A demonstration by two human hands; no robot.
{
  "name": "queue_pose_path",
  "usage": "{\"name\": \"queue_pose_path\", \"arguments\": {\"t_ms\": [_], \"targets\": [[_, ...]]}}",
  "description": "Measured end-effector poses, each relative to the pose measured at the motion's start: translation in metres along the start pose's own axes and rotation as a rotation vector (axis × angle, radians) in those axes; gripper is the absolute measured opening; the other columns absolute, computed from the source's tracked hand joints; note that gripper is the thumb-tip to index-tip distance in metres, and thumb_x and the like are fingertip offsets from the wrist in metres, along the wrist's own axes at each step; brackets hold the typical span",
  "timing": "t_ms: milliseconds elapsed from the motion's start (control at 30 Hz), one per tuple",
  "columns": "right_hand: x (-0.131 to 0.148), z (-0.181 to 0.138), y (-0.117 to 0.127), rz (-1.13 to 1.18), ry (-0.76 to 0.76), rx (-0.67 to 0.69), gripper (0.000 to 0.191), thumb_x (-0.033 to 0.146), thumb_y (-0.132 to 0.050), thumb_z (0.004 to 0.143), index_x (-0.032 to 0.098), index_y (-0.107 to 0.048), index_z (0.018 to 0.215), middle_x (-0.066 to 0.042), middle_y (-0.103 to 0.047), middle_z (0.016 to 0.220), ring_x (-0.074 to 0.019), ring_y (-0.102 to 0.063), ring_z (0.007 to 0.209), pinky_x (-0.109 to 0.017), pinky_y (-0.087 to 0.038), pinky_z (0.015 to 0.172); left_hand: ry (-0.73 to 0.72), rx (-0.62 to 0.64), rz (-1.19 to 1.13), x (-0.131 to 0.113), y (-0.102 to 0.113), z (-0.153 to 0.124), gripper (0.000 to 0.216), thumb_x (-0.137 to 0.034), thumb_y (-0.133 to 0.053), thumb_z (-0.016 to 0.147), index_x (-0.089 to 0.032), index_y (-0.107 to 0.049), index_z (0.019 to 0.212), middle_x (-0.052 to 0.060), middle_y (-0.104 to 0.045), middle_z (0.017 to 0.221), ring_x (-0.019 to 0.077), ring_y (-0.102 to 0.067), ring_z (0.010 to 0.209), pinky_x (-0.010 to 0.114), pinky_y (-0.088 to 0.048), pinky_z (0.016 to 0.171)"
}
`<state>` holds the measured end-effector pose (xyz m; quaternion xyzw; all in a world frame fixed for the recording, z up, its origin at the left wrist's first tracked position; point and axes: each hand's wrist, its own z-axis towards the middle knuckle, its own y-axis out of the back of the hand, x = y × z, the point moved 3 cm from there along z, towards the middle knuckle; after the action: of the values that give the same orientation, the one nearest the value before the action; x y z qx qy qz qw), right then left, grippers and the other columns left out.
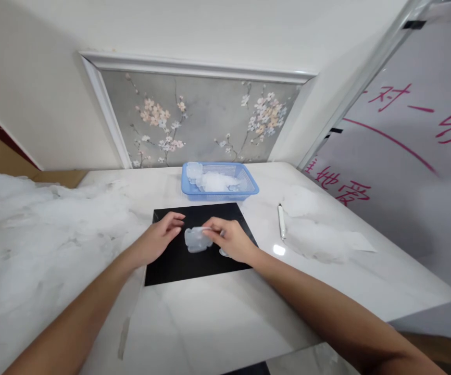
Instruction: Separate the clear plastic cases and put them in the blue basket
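A black mat (178, 263) lies on the white marble table (217, 317). On the mat sits a small clear plastic piece (195, 239). My right hand (230, 240) pinches its upper right edge with closed fingers. My left hand (162, 234) rests just left of the piece, fingers loosely curled, and I cannot tell if it touches it. Another small clear bit peeks out under my right hand.
A blue plastic basket (249, 185) holding several clear plastic pieces stands behind the mat. A white pen (282, 221) lies to the right, beside a sheet of clear plastic film (319, 237). White fluffy stuffing (34, 239) covers the left side. A whiteboard with red writing (405, 156) leans at the right.
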<state>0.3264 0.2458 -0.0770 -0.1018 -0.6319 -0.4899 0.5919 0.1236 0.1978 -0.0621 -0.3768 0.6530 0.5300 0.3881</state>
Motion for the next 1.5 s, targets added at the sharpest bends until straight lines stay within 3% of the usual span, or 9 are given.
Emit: {"name": "queue_pose_path", "arguments": {"t_ms": [133,267,400,467,633,967,1167,1333,1500], "targets": [[-0.021,0.005,0.009,0.446,-0.375,-0.022,0.034,0.049,-0.066,0.077,0.016,-0.065,0.085,0.004,-0.045,0.05,-0.0083,-0.037,0.044,-0.022,-0.028,0.042,0.023,0.089,0.727,0.0,0.034,-0.005,0.042,-0.019,-0.056,0.068,-0.025,-0.06,0.109,0.007,-0.06,0.117,0.0292,-0.051,0.113,0.045,-0.035,0.097],[-0.03,0.006,0.014,0.658,-0.531,0.041,0.035,0.045,-0.075,0.068,0.015,-0.066,0.085,0.008,-0.036,0.04,-0.0053,-0.024,0.036,-0.022,-0.018,0.037,0.051,0.095,0.885,-0.002,0.045,0.0,0.042,-0.013,-0.058,0.06,-0.025,-0.062,0.1,0.006,-0.063,0.099,0.0272,-0.054,0.098,0.04,-0.036,0.086],[-0.03,0.007,0.017,0.724,-0.556,0.039,0.032,0.042,-0.07,0.077,0.012,-0.068,0.089,0.006,-0.04,0.043,-0.0058,-0.027,0.036,-0.021,-0.023,0.035,0.012,0.035,0.888,-0.007,0.036,0.011,0.005,-0.019,-0.057,0.07,-0.021,-0.062,0.071,0.006,-0.064,0.08,0.0268,-0.054,0.091,0.043,-0.033,0.087],[-0.029,0.007,0.018,0.74,-0.56,0.022,0.029,0.039,-0.064,0.083,0.011,-0.068,0.09,0.004,-0.046,0.047,-0.0058,-0.029,0.037,-0.021,-0.027,0.035,-0.052,0.013,0.88,-0.01,0.027,0.016,0.014,-0.024,-0.053,0.078,-0.02,-0.059,0.066,0.005,-0.064,0.083,0.0259,-0.053,0.095,0.044,-0.029,0.092],[-0.026,0.008,0.019,0.747,-0.583,0.011,0.025,0.03,-0.055,0.09,0.01,-0.068,0.089,0.0,-0.053,0.055,-0.006,-0.029,0.039,-0.021,-0.029,0.035,-0.119,0.06,0.86,-0.012,0.016,0.012,0.012,-0.025,-0.052,0.08,-0.02,-0.058,0.07,0.003,-0.063,0.09,0.0216,-0.055,0.095,0.04,-0.03,0.096],[-0.031,0.007,0.018,0.675,-0.53,0.054,0.035,0.046,-0.062,0.085,0.012,-0.066,0.09,0.003,-0.045,0.048,-0.0071,-0.032,0.037,-0.022,-0.028,0.036,0.097,0.058,0.724,0.01,0.059,-0.009,0.036,-0.025,-0.052,0.073,-0.026,-0.061,0.108,0.007,-0.059,0.107,0.0284,-0.053,0.106,0.041,-0.039,0.092],[-0.028,0.006,0.018,0.636,-0.519,0.078,0.039,0.051,-0.071,0.073,0.015,-0.063,0.086,0.006,-0.045,0.045,-0.0068,-0.034,0.037,-0.022,-0.027,0.038,-0.154,0.016,0.49,0.005,0.029,0.003,0.03,-0.038,-0.049,0.086,-0.025,-0.064,0.109,0.005,-0.058,0.108,0.0223,-0.056,0.101,0.036,-0.041,0.093],[-0.031,0.007,0.016,0.616,-0.487,0.036,0.034,0.041,-0.075,0.07,0.013,-0.065,0.086,0.002,-0.055,0.051,-0.0075,-0.043,0.042,-0.022,-0.031,0.044,-0.315,-0.112,0.654,0.006,0.006,0.01,0.03,-0.026,-0.048,0.088,-0.027,-0.073,0.104,0.009,-0.06,0.12,0.0273,-0.05,0.118,0.046,-0.034,0.103],[-0.035,0.007,0.016,0.612,-0.491,0.056,0.031,0.036,-0.072,0.072,0.012,-0.068,0.091,0.001,-0.058,0.052,-0.0092,-0.047,0.044,-0.024,-0.032,0.047,-0.165,-0.29,0.259,0.0,0.01,0.005,0.032,-0.045,-0.057,0.084,-0.023,-0.074,0.099,0.007,-0.067,0.118,0.028,-0.06,0.11,0.043,-0.043,0.1]]}}
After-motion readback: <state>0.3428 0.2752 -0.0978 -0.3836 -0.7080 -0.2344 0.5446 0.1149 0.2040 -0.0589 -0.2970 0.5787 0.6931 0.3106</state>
